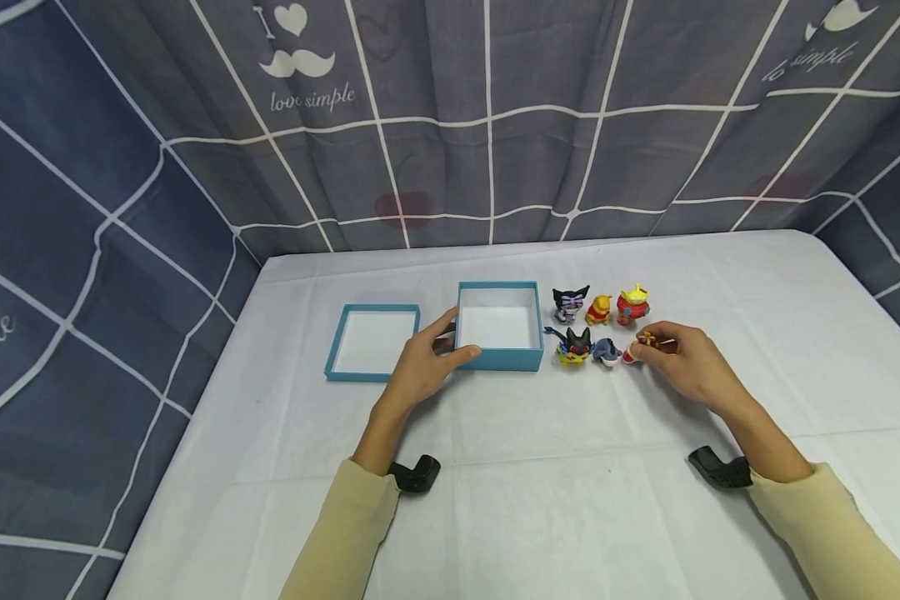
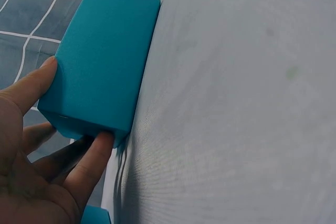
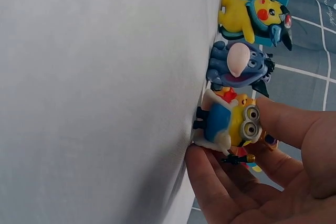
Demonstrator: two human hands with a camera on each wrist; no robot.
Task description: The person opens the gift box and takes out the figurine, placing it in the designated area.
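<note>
My left hand (image 1: 423, 358) holds the left end of an open blue box (image 1: 506, 360) with a white inside, thumb at the front corner and fingers along the side. On the right, my right hand (image 1: 686, 360) pinches a small minion figurine (image 3: 218, 121) with goggles and a white-trimmed blue outfit. Its feet are right at the tablecloth. Beside it stands a blue-grey donkey figurine (image 3: 239, 65), then a yellow figurine in a dark hood (image 3: 241, 17).
The shallow blue lid (image 1: 356, 377) lies left of the box, white inside up. Behind the front figurines stand a black-eared figurine (image 1: 569, 306), a yellow bear figurine (image 1: 598, 311) and a green-headed alien figurine (image 1: 633, 307). Grey checked curtains (image 1: 435, 167) border the white-covered table (image 1: 540, 517).
</note>
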